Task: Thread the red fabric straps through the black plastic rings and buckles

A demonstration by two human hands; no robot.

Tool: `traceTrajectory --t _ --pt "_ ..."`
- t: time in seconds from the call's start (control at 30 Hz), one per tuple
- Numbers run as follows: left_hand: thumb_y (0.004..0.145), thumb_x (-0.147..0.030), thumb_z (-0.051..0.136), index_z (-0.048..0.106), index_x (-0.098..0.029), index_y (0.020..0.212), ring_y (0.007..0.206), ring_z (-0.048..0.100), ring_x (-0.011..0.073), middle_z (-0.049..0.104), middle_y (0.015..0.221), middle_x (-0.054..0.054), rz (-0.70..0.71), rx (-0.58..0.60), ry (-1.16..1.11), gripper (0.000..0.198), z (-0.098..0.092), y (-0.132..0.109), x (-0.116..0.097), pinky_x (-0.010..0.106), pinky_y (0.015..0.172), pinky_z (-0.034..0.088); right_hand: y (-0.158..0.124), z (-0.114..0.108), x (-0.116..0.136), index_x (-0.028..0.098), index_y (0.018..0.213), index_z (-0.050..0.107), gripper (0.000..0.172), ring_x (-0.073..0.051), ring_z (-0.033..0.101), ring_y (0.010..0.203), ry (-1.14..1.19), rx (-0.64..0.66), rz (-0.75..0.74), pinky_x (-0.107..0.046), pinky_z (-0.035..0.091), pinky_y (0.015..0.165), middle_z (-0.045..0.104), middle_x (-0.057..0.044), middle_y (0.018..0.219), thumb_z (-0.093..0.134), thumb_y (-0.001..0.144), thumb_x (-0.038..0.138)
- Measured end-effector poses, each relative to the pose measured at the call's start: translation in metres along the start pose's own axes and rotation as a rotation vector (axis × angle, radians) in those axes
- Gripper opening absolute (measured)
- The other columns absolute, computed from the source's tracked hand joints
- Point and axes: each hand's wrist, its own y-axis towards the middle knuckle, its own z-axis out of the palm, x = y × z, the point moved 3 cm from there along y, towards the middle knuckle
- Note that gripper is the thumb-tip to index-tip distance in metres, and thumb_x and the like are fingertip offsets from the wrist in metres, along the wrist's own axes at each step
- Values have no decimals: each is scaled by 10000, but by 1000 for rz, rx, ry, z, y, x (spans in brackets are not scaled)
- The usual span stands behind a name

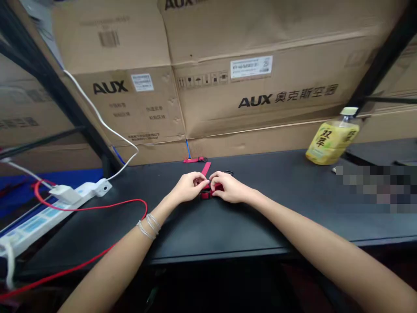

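A red strap [206, 196] with black fittings lies low on the dark tabletop between my hands. My left hand [190, 187] is closed on it from the left, thumb and fingers pinched together. From the right, my right hand [230, 188] grips the strap too, fingers curled and fingertips close to the left ones. A flat red strap end [206, 168] sticks out beyond my fingers. Farther back, a red strap piece with a black buckle [194, 160] lies near the boxes; whether it joins the held strap cannot be seen. My fingers cover much of the held part.
Cardboard boxes [208, 104] form a wall behind the dark tabletop [234, 234]. At the right back stands a tilted-looking yellow drink bottle [334, 139]. A white power strip [42, 221] lies on the left, with a white cable [97, 113] and a red cable [107, 206] near my left arm.
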Motion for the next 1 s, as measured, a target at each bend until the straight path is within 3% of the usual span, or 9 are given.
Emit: traceTrajectory --t 0.23,0.5,0.7,1.0 --pt "874 -528 472 683 -139 857 599 517 118 633 681 19 42 202 -168 444 9 -3 -4 217 572 371 1 -4 7 161 797 620 55 -181 567 903 45 -143 -104 -352 459 847 605 -79 994 613 793 106" --pt "821 -579 530 636 -118 786 558 374 88 462 589 -34 62 284 -185 474 10 -6 -12 215 532 285 -2 -9 15 188 766 654 158 -219 515 1034 7 -258 -170 -410 410 920 567 -78 1079 605 734 41" --pt "823 -574 526 604 -118 725 567 374 90 458 595 -34 54 239 -178 472 10 -4 -8 218 541 299 -2 -10 16 201 795 676 153 -225 509 1051 -16 -328 -165 -413 407 922 541 -80 1097 616 743 70" --pt "837 -532 516 660 -125 830 570 452 108 565 634 -7 8 156 -236 433 9 -1 -3 223 545 348 -2 -13 13 210 830 670 156 -230 508 1051 -30 -376 -117 -431 405 942 538 -84 1094 579 780 93"
